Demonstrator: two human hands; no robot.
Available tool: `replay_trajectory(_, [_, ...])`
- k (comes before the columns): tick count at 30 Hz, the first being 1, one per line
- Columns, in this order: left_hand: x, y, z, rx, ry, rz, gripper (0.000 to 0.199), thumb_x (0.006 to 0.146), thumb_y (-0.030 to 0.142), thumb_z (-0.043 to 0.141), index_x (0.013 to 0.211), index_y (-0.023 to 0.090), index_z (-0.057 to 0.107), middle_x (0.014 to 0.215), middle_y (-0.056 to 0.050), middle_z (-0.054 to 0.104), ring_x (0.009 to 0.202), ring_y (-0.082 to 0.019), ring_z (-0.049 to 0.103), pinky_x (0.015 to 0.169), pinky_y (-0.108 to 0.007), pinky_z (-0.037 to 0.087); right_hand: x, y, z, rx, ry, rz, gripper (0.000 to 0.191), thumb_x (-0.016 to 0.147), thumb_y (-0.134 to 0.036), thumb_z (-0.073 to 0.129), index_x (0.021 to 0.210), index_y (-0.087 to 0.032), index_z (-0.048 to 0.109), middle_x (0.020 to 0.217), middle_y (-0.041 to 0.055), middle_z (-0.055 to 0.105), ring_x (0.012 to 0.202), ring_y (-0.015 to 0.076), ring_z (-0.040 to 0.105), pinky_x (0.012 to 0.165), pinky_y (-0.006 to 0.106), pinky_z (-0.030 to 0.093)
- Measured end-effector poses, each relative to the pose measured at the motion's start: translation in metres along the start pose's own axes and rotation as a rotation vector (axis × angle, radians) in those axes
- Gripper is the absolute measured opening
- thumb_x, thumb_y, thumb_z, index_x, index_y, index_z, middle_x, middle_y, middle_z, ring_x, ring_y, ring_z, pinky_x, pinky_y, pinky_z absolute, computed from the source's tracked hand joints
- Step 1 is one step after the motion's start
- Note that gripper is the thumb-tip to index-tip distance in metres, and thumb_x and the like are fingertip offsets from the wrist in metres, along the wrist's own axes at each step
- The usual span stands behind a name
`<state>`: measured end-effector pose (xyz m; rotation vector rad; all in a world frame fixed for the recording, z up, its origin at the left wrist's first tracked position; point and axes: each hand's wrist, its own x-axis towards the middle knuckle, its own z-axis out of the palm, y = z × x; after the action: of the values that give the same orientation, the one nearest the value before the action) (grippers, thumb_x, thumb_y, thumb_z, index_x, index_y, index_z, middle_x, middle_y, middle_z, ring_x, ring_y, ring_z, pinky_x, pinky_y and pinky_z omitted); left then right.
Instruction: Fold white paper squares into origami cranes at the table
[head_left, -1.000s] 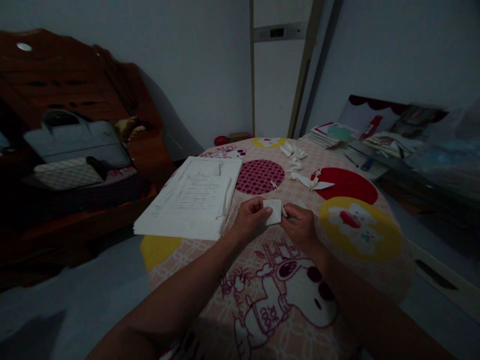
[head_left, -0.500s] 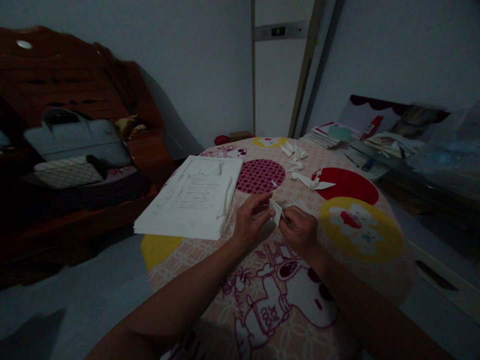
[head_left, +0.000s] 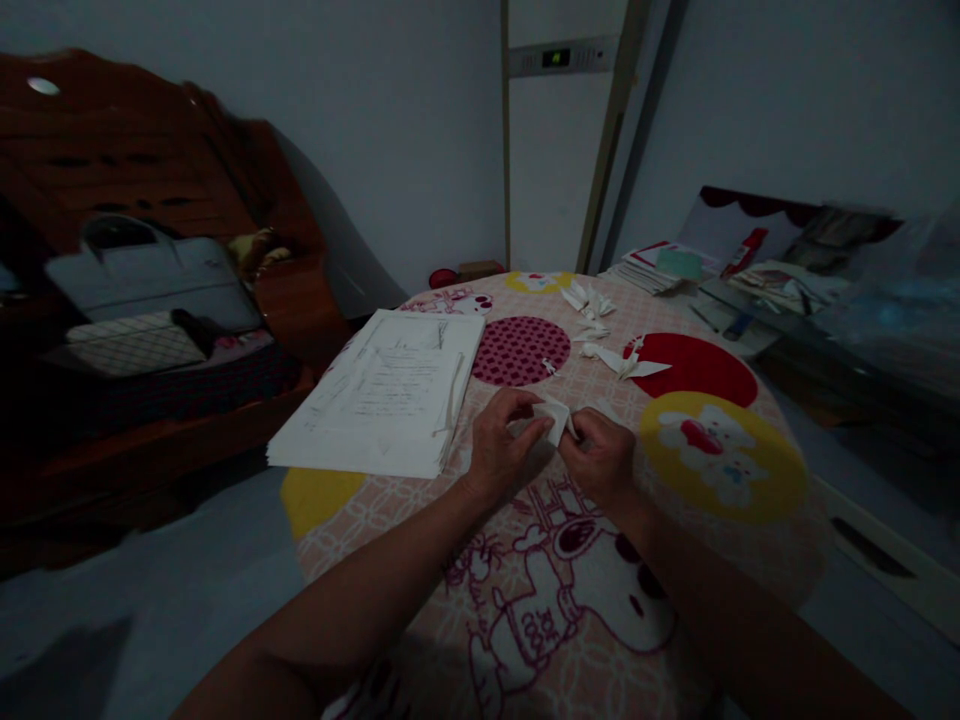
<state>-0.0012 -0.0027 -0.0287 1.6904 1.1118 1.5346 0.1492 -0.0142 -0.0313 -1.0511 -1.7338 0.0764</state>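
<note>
A small folded white paper (head_left: 555, 421) is held between my two hands above the patterned tablecloth (head_left: 420, 560). My left hand (head_left: 501, 440) pinches its left side between thumb and fingers. On the right side my right hand (head_left: 600, 453) is closed round the paper's other edge. Beyond the hands lies a folded paper crane (head_left: 624, 364) with spread wings, partly over a red circle on the cloth. More folded white paper pieces (head_left: 589, 300) sit behind it.
A thick stack of written sheets (head_left: 397, 390) lies on the table left of my hands. A wooden bench (head_left: 292, 300) with bags (head_left: 157, 280) stands at the left. Booklets (head_left: 649, 268) and a glass-topped side table (head_left: 780, 322) are at the right.
The paper between my hands has opened out and shows a broader face towards the left fingers. Both hands have stayed nearly in place.
</note>
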Motion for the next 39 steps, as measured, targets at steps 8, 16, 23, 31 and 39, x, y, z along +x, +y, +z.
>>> replay_trajectory(8, [0.004, -0.003, -0.006, -0.027, -0.102, -0.045, 0.008, 0.074, 0.027, 0.074, 0.077, 0.020, 0.072, 0.076, -0.003, 0.067, 0.075, -0.018, 0.059, 0.077, -0.029, 0.047, 0.003, 0.000, -0.002, 0.122, -0.052, -0.006, 0.021, 0.082, -0.012, 0.052, 0.062, -0.021, 0.050, 0.061, -0.0018, 0.049, 0.057, 0.0117, 0.046, 0.054, 0.025, 0.035])
replay_trajectory(16, [0.006, -0.001, -0.010, 0.038, -0.151, -0.007, 0.008, 0.078, 0.026, 0.070, 0.082, 0.019, 0.071, 0.081, -0.004, 0.067, 0.078, -0.018, 0.060, 0.075, -0.027, 0.046, 0.002, 0.005, -0.001, 0.110, -0.056, -0.041, 0.015, 0.084, -0.013, 0.052, 0.074, -0.020, 0.060, 0.067, 0.0019, 0.059, 0.061, 0.0141, 0.054, 0.058, 0.026, 0.042])
replay_trajectory(23, [0.008, -0.006, -0.010, -0.073, -0.166, -0.088, 0.010, 0.077, 0.029, 0.071, 0.080, 0.019, 0.070, 0.077, -0.002, 0.066, 0.073, -0.016, 0.059, 0.073, -0.026, 0.046, 0.002, 0.006, -0.004, 0.014, -0.101, -0.133, 0.020, 0.090, -0.013, 0.049, 0.084, -0.020, 0.067, 0.074, 0.0055, 0.065, 0.070, 0.0163, 0.061, 0.065, 0.028, 0.048])
replay_trajectory(31, [0.008, -0.009, -0.009, -0.150, -0.188, -0.073, 0.006, 0.075, 0.023, 0.069, 0.078, 0.018, 0.069, 0.077, -0.002, 0.067, 0.070, -0.014, 0.059, 0.069, -0.024, 0.047, 0.000, 0.008, -0.006, -0.088, -0.031, -0.300, 0.020, 0.090, -0.013, 0.049, 0.092, -0.018, 0.069, 0.088, 0.0107, 0.068, 0.083, 0.0209, 0.064, 0.074, 0.035, 0.054])
replay_trajectory(39, [0.007, -0.011, -0.007, -0.229, -0.222, -0.091, 0.009, 0.074, 0.026, 0.072, 0.074, 0.018, 0.067, 0.072, -0.001, 0.065, 0.066, -0.013, 0.058, 0.065, -0.023, 0.046, 0.000, 0.006, -0.005, -0.010, -0.021, -0.304, 0.018, 0.089, -0.010, 0.050, 0.092, -0.018, 0.066, 0.085, 0.0086, 0.071, 0.082, 0.0197, 0.067, 0.072, 0.033, 0.056])
